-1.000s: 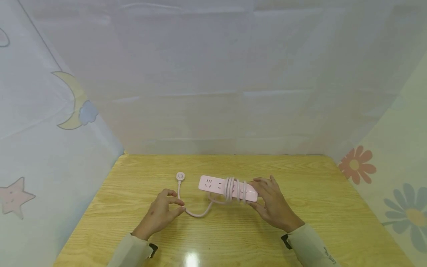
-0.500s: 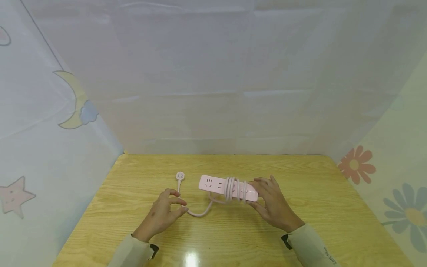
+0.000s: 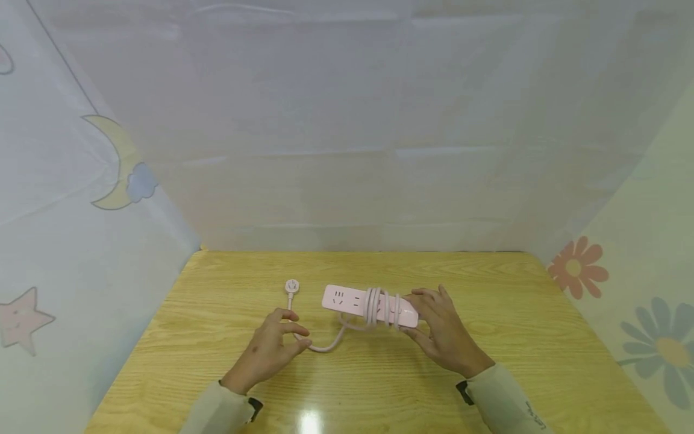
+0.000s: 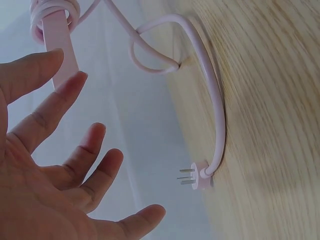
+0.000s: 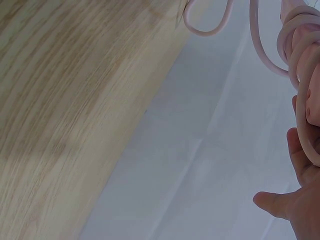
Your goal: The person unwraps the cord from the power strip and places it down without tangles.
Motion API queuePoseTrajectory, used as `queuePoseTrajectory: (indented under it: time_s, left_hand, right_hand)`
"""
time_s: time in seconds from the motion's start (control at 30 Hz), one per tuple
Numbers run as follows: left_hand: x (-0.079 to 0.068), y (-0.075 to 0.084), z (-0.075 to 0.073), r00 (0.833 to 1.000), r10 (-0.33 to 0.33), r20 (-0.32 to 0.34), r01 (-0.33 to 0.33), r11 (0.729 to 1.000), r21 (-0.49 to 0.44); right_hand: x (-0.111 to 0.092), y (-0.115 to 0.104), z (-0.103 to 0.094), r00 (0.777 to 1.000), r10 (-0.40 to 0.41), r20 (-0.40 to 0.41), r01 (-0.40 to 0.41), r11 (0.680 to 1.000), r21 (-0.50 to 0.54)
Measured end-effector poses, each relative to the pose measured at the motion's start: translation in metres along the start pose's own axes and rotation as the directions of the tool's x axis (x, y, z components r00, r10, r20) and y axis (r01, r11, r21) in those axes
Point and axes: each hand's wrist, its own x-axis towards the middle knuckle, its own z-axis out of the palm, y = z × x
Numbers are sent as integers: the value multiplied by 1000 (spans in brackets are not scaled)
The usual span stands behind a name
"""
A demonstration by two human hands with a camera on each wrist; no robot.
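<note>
A pink power strip (image 3: 345,299) is held above the table, its right end gripped by my right hand (image 3: 444,334) between thumb and fingers. Several turns of its pink cord (image 3: 372,307) wrap the strip's right half. From there the loose cord (image 3: 326,349) dips to the table and curves left to a round plug (image 3: 292,287). My left hand (image 3: 269,346) hovers by this loose stretch and overlaps it in the head view. In the left wrist view its fingers (image 4: 82,152) are spread and relaxed, holding nothing, and the plug (image 4: 201,176) lies on the wood with prongs outward.
The wooden table (image 3: 472,271) reaches back to a pale hanging cloth (image 3: 347,120). Printed cloth walls stand at both sides, with a moon (image 3: 116,160) on the left and a red flower (image 3: 580,267) on the right.
My left hand has shifted slightly to the right along the loose cord, fingers still relaxed. The right hand and the power strip stay nearly where they were.
</note>
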Motion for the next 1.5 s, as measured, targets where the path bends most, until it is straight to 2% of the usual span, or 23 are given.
queuePoseTrajectory:
  time_s: [0.5,0.67,0.97,1.17,1.37,1.43,1.5]
  left_hand:
    - [2,-1,10,999,48,20,-47,999,-19]
    - [3,-2,11,998,61,26,-61,998,9]
    - [13,-6,15,997,58,56,-60,998,23]
    - [19,-12,19,995,49,92,-45,998,-40]
    - [19,-16,28,988,26,154,11,972,-235]
    - [19,-15,33,985,44,165,-1,967,-255]
    - [18,-14,38,984,80,162,-42,972,-231]
  right_hand:
    - [2,0,0,1000,-4,7,4,1000,-6]
    - [2,0,0,1000,9,19,-9,1000,-9]
    - [1,-1,0,1000,14,21,-14,1000,-14]
    - [1,-1,-1,1000,10,11,-10,1000,8]
    - [0,-1,-1,1000,15,13,-15,1000,9]
    - [0,-1,-1,1000,17,13,-17,1000,9]
    - [0,-1,-1,1000,17,13,-17,1000,10]
